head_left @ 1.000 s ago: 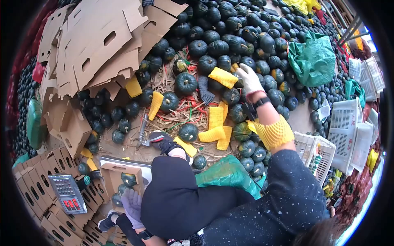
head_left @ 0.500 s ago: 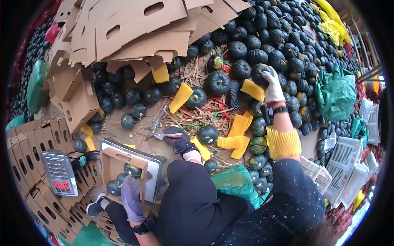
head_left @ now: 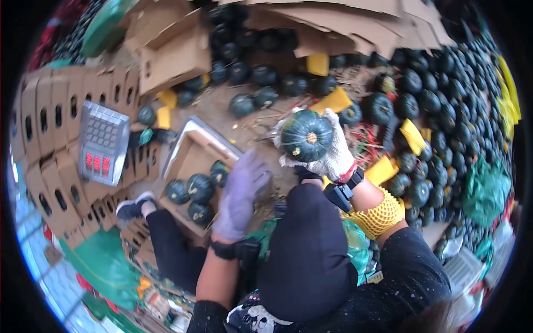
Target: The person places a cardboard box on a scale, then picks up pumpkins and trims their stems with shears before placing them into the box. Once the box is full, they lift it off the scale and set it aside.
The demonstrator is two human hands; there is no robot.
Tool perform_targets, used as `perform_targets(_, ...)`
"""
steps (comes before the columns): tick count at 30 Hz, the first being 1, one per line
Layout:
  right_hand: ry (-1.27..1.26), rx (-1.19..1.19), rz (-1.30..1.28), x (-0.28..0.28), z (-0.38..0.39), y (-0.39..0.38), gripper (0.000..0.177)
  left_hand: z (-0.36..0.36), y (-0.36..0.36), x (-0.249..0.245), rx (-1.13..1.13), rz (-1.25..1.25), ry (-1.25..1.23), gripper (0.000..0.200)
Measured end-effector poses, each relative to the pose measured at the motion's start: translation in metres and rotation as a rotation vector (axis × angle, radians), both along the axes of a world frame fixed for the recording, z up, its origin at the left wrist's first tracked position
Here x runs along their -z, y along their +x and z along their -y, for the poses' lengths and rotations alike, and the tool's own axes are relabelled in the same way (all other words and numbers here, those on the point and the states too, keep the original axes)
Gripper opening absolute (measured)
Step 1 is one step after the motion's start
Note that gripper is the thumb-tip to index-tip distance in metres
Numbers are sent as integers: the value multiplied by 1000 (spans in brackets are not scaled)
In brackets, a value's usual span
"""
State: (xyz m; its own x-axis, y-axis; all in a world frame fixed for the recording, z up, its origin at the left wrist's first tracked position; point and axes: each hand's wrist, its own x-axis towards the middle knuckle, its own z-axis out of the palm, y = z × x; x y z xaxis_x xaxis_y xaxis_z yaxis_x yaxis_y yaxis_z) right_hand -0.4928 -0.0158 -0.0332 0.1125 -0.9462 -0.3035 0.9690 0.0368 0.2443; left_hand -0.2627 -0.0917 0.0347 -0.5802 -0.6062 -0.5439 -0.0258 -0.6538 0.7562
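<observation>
My right hand (head_left: pixel 338 152), in a white glove, holds a dark green pumpkin (head_left: pixel 307 136) in front of my knee, its pale stem end facing up. My left hand (head_left: pixel 240 194), in a purple glove, hovers by the right edge of an open cardboard box (head_left: pixel 186 152), its fingers stretched out and slightly blurred, with nothing in them. Several small pumpkins (head_left: pixel 200 188) lie in the lower part of that box. Beneath the box shows the pale edge of a scale platform (head_left: pixel 214 133). The scale's display unit (head_left: pixel 104 144) stands to the left with red digits lit.
A large heap of pumpkins (head_left: pixel 444 105) fills the right side. Flattened cardboard (head_left: pixel 355 22) lies across the top, with another open box (head_left: pixel 175 55) beside it. Stacked cartons (head_left: pixel 55 116) line the left. Yellow foam sleeves (head_left: pixel 333 101) and a green bag (head_left: pixel 486 191) lie about.
My right hand has brought a pumpkin from the heap to the middle, turning it stem end up. My left hand has risen off the box's edge towards it. The view has swung left.
</observation>
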Motion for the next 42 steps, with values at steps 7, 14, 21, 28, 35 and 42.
perform_targets(7, -271, -766, -2299, 10, 66, -4, 40, 9, -5, 11, 49, 424, -801, 82)
perform_targets(14, -204, -931, -2977, 90, 54, 24, 67, 13, 25, 18, -98, 86, -106, 75)
perform_targets(21, 215, -886, -2363, 63, 49, 19, 68, 3, 31, 26, -137, -251, 29, 82)
perform_targets(28, -112, -537, -2342, -46, 24, -1, 50, 16, 18, 34, 129, 323, -741, 97)
perform_targets(35, -473, -493, -2830, -59, 21, -4, 73, 28, 10, 26, 258, 303, -830, 96)
perform_targets(42, -522, -429, -2800, -51, 13, 4, 85, 27, 13, 26, 364, 338, -754, 93)
